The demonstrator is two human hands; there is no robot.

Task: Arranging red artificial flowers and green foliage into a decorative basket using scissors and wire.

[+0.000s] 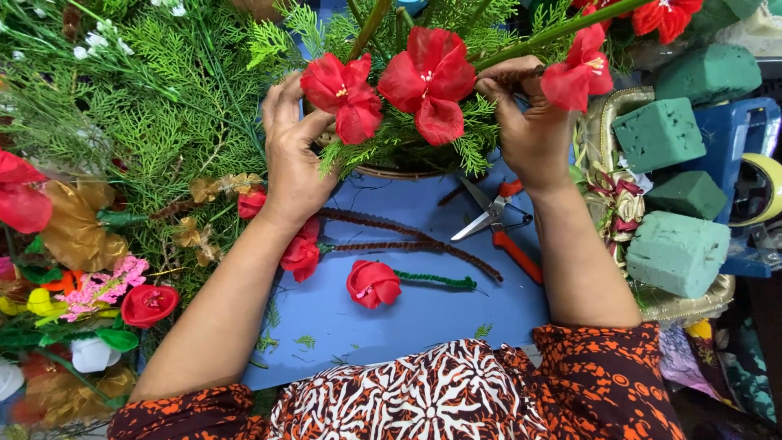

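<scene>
While our left hand (292, 155) rested open against the greenery (179, 106), our right hand (528, 122) pinched a brown fuzzy stem (521, 75) at the far arrangement, beside 3 red flowers (428, 81).

Red fabric flower (429, 81): large, open petals, white-yellow stamens at centre, face up toward the camera, at the front middle of the arrangement over green cedar-like sprigs. Second red fabric flower (344, 96): same kind, slightly smaller, just to its left, petals touching it. Third red flower (577, 72): on a green stem (544, 35) running up and right, head tilted down. Brown fuzzy wire (515, 76): short dark length lying level, just beside the third flower.
</scene>
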